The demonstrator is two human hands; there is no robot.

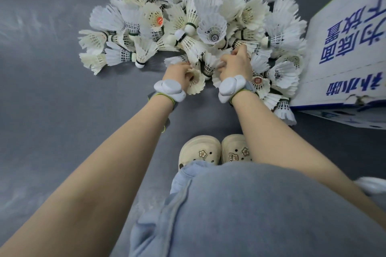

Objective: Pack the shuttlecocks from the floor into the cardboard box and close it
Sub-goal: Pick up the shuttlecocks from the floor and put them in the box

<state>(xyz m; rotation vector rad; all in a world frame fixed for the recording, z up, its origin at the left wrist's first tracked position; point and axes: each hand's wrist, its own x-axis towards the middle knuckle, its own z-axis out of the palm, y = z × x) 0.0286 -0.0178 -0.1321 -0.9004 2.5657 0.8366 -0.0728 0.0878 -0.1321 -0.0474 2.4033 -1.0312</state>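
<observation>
- Clearly, the packing has barely begun: on the left and across the middle a large heap of shuttlecocks (188,16) lies on the grey floor (41,89), its left fringe spread out as loose single birds.
- The left hand (177,74), at the near edge of the heap, has its fingers curled round the feather skirt of one shuttlecock (195,83).
- Just beside it, the right hand (237,64) is buried in the pile, fingers bent round feathers it seems to be gathering; exactly how many it grips I cannot tell.
- Both wrists carry pale padded bands.
- On the right the cardboard box (344,44) touches the heap. Only a printed white panel shows, its inside hidden, so nothing can be seen packed.
- By my judgement, nearly all the gathering and the closing remain.
</observation>
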